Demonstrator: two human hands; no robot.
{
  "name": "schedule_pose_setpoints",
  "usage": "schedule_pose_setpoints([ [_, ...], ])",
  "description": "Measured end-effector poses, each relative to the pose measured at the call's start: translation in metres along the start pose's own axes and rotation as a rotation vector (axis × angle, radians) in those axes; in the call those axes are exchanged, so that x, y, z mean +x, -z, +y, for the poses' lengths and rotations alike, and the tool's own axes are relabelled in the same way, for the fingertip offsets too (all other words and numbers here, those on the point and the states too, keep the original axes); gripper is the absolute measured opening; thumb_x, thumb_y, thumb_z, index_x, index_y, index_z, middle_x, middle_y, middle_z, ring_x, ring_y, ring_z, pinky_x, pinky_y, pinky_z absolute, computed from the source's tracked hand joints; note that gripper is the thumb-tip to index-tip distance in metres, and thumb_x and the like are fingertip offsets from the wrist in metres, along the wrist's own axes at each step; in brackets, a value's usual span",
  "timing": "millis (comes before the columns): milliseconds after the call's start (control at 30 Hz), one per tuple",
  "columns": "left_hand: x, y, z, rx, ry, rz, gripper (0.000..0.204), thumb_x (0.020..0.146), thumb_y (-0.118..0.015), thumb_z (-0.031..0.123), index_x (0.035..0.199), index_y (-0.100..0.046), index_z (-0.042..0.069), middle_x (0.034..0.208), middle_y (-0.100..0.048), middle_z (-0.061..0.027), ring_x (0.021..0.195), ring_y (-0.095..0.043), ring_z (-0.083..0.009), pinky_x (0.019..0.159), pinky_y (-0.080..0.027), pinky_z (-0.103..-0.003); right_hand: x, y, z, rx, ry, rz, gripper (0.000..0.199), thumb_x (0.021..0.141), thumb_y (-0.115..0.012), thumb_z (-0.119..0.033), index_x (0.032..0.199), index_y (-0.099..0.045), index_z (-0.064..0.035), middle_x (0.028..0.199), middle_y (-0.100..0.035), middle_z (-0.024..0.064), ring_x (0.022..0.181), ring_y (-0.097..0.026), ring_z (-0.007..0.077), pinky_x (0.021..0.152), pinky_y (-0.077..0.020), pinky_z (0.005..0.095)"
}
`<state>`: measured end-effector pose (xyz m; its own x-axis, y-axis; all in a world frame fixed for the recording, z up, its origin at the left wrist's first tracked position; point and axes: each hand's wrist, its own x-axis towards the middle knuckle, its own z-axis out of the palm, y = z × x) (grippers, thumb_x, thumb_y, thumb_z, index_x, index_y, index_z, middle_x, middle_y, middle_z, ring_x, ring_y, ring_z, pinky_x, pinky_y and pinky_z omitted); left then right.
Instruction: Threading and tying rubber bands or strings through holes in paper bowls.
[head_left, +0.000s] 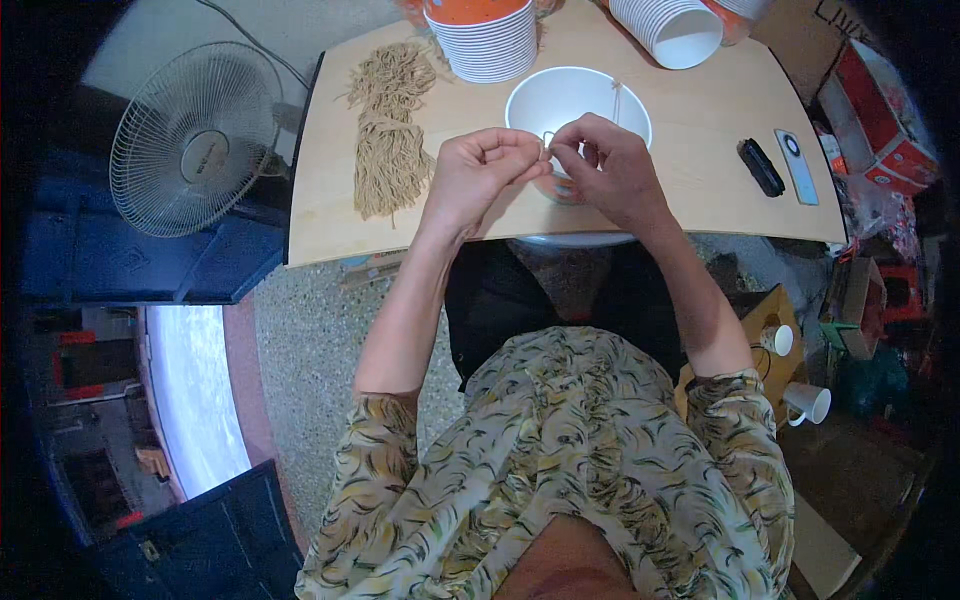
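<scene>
My left hand (pixel 478 178) and my right hand (pixel 618 178) meet over the near side of a white paper tub (pixel 520 100). Both are closed in a pinch, fingertips almost touching. Between them shows a small loop of thin pale string (pixel 547 136); how it is twisted or tied is too small to tell. Another length of string (pixel 616 95) hangs over the tub's far right rim. The tub's mouth faces up toward me, and my fingers hide part of its near side. A bundle of tan strings (pixel 390 165) lies left of my left hand.
Behind the tub stand a stack of orange and white tubs (pixel 487 45) and a tipped stack of white tubs (pixel 685 38). A black stapler-like object (pixel 761 167) and a flat pale strip (pixel 797 168) lie at right. A fan (pixel 200 145) stands left of the table.
</scene>
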<state>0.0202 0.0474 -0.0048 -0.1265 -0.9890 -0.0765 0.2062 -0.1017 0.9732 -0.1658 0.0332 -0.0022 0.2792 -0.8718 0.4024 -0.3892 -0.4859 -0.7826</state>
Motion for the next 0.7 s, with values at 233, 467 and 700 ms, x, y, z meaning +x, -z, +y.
schedule_pose_setpoints([
  [233,0.000,-0.004,0.000,0.003,-0.004,0.043,0.017,0.089,-0.067,0.005,0.100,-0.067,-0.007,0.091,-0.071,-0.0152,0.081,-0.070,-0.0174,0.076,-0.058,-0.025,0.005,0.002,0.004,0.120,-0.105,-0.106,0.011,0.090,-0.066,-0.009,0.091,-0.067,0.0014,0.077,-0.065,0.0002,0.069,-0.056,0.0029,0.063,-0.0472,0.0209],
  [467,0.001,-0.007,0.000,-0.005,-0.020,0.062,0.014,0.088,-0.067,0.004,0.098,-0.067,-0.007,0.086,-0.071,-0.0138,0.077,-0.070,-0.0159,0.073,-0.057,-0.024,0.008,0.003,0.010,0.137,-0.137,-0.129,0.011,0.090,-0.066,-0.009,0.093,-0.067,0.0017,0.078,-0.065,-0.0001,0.070,-0.056,0.0027,0.062,-0.0466,0.0206],
  [700,0.002,-0.011,-0.001,0.171,-0.142,0.085,0.010,0.084,-0.067,-0.001,0.091,-0.066,-0.007,0.080,-0.070,-0.0111,0.072,-0.069,-0.0132,0.066,-0.056,-0.022,0.002,-0.005,0.009,0.019,0.010,-0.015,0.013,0.087,-0.068,-0.012,0.090,-0.066,-0.0002,0.077,-0.066,0.0049,0.065,-0.059,0.0113,0.060,-0.0489,0.0269],
])
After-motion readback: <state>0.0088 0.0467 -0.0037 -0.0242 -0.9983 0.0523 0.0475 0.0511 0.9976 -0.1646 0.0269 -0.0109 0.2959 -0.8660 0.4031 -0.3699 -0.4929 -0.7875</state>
